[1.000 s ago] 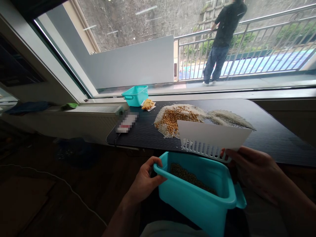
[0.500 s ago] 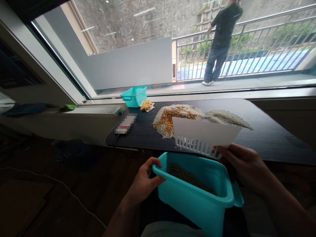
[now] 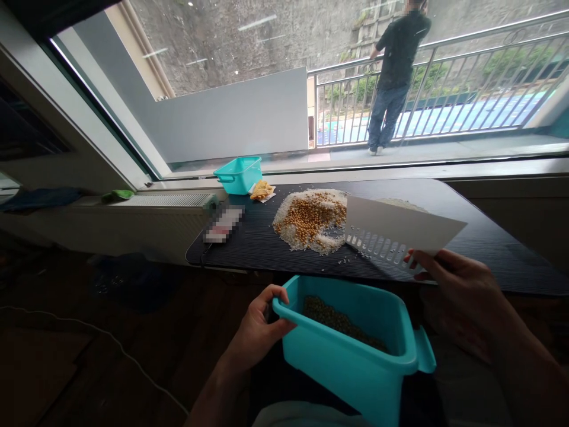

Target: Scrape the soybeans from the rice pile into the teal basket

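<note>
My left hand [image 3: 262,323] grips the left rim of a turquoise plastic bin [image 3: 342,367], thumb outside and fingers over the edge. Dark greenish grains [image 3: 340,321] lie in the bottom of this bin, below the table's front edge. My right hand [image 3: 462,279] pinches the lower right of a thin white sheet [image 3: 400,222] with a row of slots along its lower edge. The sheet is tilted above the table, right of a heap of white grains and yellow kernels [image 3: 311,216]. Behind the sheet, a second pale grain pile [image 3: 402,203] is mostly hidden.
On the dark table [image 3: 502,249], a smaller turquoise bin [image 3: 240,175] stands at the back left beside a yellow cloth-like thing [image 3: 262,190]. A blurred flat object [image 3: 224,225] lies at the left. Behind the window, a person [image 3: 393,77] stands at a railing.
My right hand has moved the slotted white sheet to the right, uncovering more of the yellow and white heap. My left hand stays on the bin's rim.
</note>
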